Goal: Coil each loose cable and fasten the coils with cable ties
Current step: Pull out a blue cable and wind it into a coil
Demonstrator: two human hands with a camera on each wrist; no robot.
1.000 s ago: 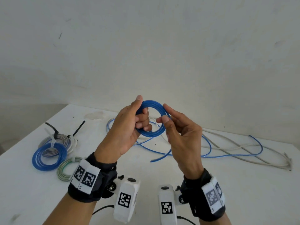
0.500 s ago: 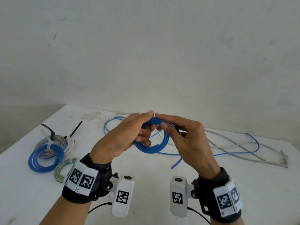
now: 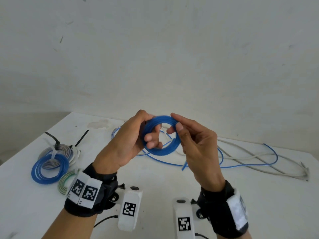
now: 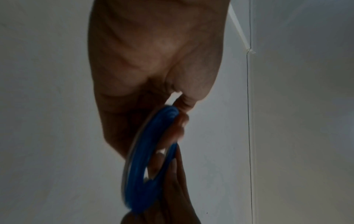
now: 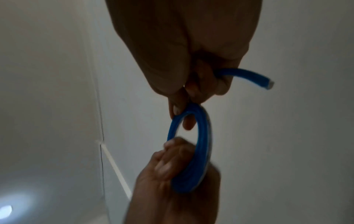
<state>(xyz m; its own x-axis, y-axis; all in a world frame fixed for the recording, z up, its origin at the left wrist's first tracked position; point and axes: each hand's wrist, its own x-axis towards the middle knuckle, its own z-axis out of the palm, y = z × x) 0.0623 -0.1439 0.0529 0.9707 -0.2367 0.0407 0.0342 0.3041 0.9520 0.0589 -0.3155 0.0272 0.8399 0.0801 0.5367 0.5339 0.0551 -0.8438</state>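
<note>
A blue cable coil [image 3: 160,151] is held upright above the white table [image 3: 155,187], between both hands. My left hand [image 3: 151,137] has its fingers curled through the ring and grips its left side. My right hand [image 3: 177,127] pinches the coil's right rim between thumb and fingers. In the right wrist view a short free end [image 5: 249,75] of the blue coil [image 5: 202,144] sticks out past the right fingers. The left wrist view shows the coil [image 4: 151,163] edge-on below the left palm.
Another loose blue cable [image 3: 241,165] and a grey-white cable [image 3: 262,158] sprawl across the table's right side. At the left lie a tied blue coil [image 3: 50,169], a grey coil [image 3: 57,150] and a green-white coil [image 3: 65,182], with black cable ties [image 3: 82,138] behind them.
Both hands have lifted the blue coil and turned it from tilted flat to upright, facing me. The right hand's pinch has shifted to the coil's upper right rim.
</note>
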